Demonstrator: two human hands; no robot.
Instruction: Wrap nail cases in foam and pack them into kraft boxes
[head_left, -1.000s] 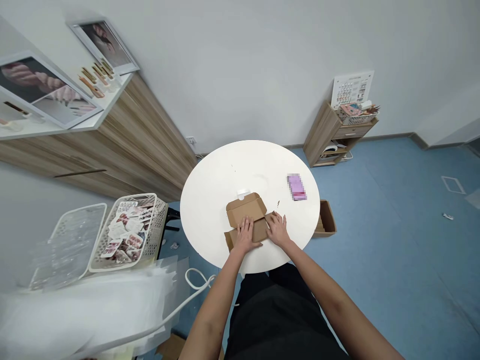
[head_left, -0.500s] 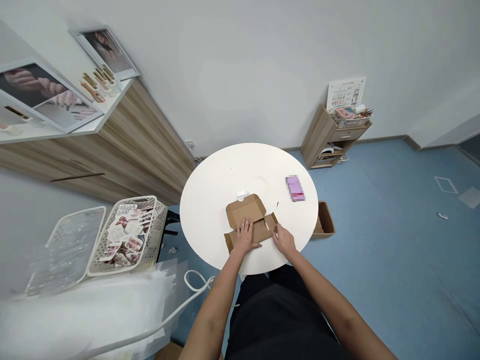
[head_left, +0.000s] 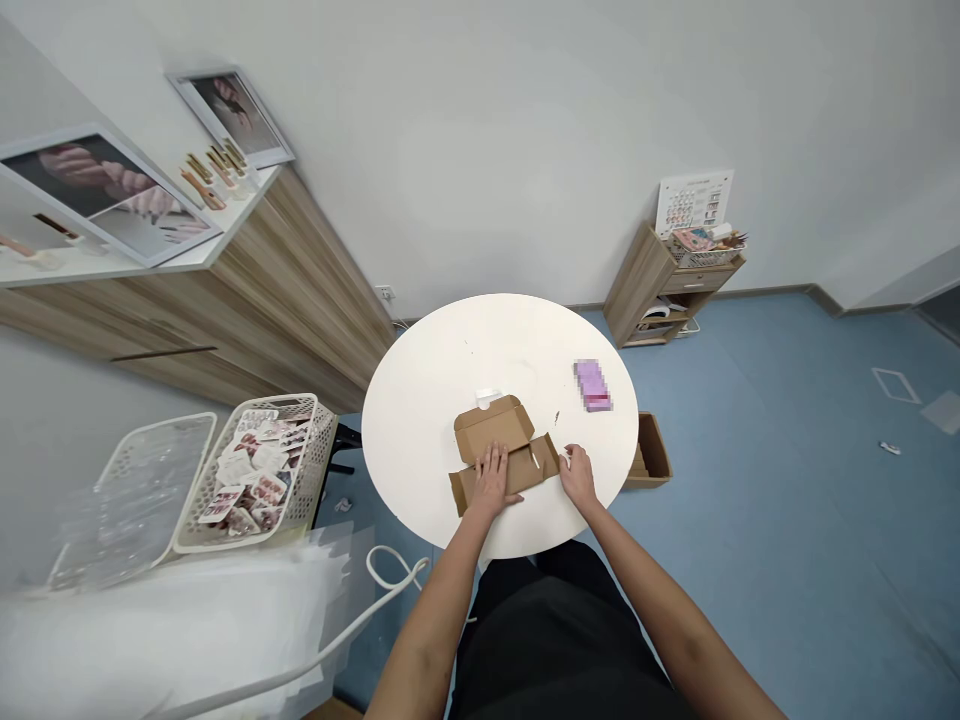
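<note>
White tabletop [head_left: 412, 400]: left hand [head_left: 491, 482] spread flat on cardboard box [head_left: 493, 425], right hand [head_left: 578, 478] loosely open alongside

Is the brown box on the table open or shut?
Open: the box lies spread on the table, its two wide panels side by side, the left hand resting on it.

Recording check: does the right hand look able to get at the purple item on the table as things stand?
Probably yes: the purple item lies just beyond the right hand, with only bare white table visible between them. The cardboard box sits left of that path.
</note>
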